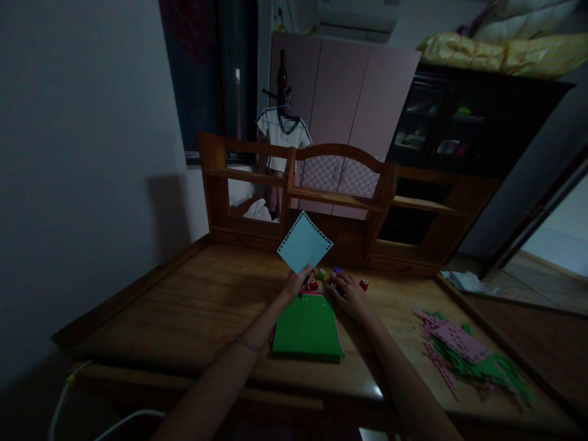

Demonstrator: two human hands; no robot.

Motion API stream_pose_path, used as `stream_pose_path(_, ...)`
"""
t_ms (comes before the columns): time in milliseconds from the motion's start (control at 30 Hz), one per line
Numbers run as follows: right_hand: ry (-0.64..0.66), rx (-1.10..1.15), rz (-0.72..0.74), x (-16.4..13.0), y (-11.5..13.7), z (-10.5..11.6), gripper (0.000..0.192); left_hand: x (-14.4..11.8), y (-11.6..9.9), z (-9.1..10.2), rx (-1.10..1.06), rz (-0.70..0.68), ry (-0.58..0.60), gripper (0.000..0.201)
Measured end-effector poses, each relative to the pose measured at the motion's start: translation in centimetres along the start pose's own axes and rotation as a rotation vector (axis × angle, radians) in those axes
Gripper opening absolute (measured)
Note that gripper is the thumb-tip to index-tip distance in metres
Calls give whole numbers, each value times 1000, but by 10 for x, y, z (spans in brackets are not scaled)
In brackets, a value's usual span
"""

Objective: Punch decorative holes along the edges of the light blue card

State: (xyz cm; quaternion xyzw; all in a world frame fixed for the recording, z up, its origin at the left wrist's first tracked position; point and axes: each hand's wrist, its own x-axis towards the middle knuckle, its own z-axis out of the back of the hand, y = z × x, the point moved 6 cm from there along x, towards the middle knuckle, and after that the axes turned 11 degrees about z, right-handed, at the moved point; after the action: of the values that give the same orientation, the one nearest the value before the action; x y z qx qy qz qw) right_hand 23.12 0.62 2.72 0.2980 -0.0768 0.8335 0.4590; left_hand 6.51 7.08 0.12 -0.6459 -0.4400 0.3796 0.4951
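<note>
Crowding the far edge of your wooden desk [193,306] is a wooden shelf unit with an arched middle panel [337,184], and right in front of it sits a little cluster of small red, green and purple paper punches [321,275], just beyond your fingertips. Off to your right lies a loose heap of pink and green paper strips and scraps [463,355], thin and ragged-looking, well apart from both hands. Between your forearms rests a neat stack of flat green paper sheets [307,327] with pink edges peeking out beneath. Your left hand [294,283] is pinching the lower corner of a pale blue square paper sheet [304,243], held up on its point like a diamond, with a row of tiny punched holes along its upper right edge. That sheet stands above the green stack, clear of the desk. Your right hand [349,294] is spread flat, palm down, fingers resting among the punches at the stack's far right corner; whether it grips one, you cannot tell from here.
</note>
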Motion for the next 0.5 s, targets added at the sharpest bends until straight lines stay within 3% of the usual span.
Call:
stream_pose_path(167, -18, 13, 3, 1, 2, 0, 35, -1, -3, 0, -5, -51, 11, 40)
stream_pose_path(500, -95, 62, -24, 1, 4, 5, 33, 3, 3, 0, -11, -12, 29, 40)
